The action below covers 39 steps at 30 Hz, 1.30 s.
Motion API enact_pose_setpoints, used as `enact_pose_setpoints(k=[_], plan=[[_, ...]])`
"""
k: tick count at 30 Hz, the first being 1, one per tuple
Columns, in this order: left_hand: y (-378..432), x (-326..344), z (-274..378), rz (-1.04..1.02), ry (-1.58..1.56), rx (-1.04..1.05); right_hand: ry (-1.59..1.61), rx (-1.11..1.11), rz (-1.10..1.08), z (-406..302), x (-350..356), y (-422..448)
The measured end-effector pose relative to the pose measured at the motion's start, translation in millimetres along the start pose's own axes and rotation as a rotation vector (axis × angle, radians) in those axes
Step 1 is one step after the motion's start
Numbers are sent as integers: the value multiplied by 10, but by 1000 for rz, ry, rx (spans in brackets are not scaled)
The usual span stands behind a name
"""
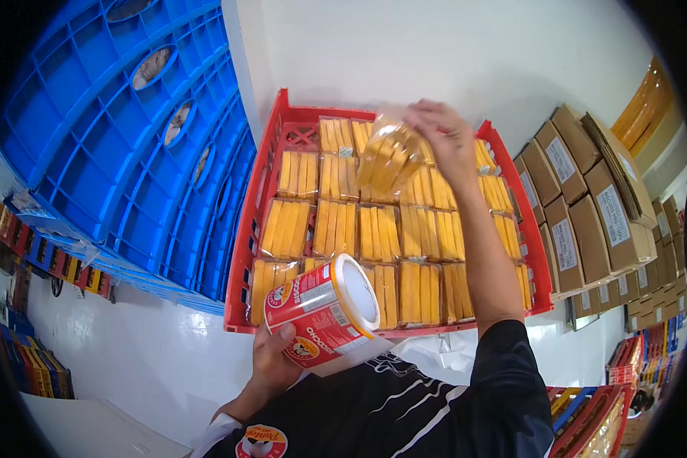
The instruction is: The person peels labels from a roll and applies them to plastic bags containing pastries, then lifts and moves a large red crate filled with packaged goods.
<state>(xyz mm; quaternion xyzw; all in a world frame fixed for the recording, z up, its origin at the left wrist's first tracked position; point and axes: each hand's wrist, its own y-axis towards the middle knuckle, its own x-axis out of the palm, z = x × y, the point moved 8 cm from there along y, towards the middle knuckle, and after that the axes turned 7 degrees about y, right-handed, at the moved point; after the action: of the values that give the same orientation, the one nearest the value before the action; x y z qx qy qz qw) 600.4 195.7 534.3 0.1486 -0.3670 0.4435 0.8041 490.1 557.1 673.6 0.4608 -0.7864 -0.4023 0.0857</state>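
Observation:
My left hand [275,356] grips a roll of printed red and white labels [320,315] at its side, tilted over the near edge of the crate, with its white hollow core [358,292] facing up and right. Raised above the far part of the red plastic crate [241,229], my right hand [443,134] pinches the top of a clear plastic packet of yellow biscuit sticks [390,157]. That packet is slightly blurred. Below it, rows of similar packets [335,227] lie flat in the crate.
Tall blue plastic crates [120,126] are stacked close on the left. Cardboard boxes [572,223] with printed labels are piled on the right. A white wall [446,51] rises behind the red crate. More coloured crates [589,418] stand at the lower right.

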Motion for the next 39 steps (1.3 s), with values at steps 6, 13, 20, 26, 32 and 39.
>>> enact_pose_setpoints(k=[6, 13, 20, 26, 32, 39], plan=[[-69, -62, -5, 22, 18, -5, -168, 110, -88, -443, -142, -216], [-95, -95, -103, -8, 105, -30, 3, 616, -142, 7, -465, -570], [-112, -96, -172, -69, 102, -48, 256, 852, -63, 557, -519, -1059], [-124, -111, -171, -55, -1, -58, 376, 877, 14, 644, -624, -1180], [-149, -151, -183, -38, 16, -56, 466, 868, 18, 633, -617, -1231], [-163, -163, -186, -26, 20, -34, 378, 747, -97, 518, -605, -1210]])
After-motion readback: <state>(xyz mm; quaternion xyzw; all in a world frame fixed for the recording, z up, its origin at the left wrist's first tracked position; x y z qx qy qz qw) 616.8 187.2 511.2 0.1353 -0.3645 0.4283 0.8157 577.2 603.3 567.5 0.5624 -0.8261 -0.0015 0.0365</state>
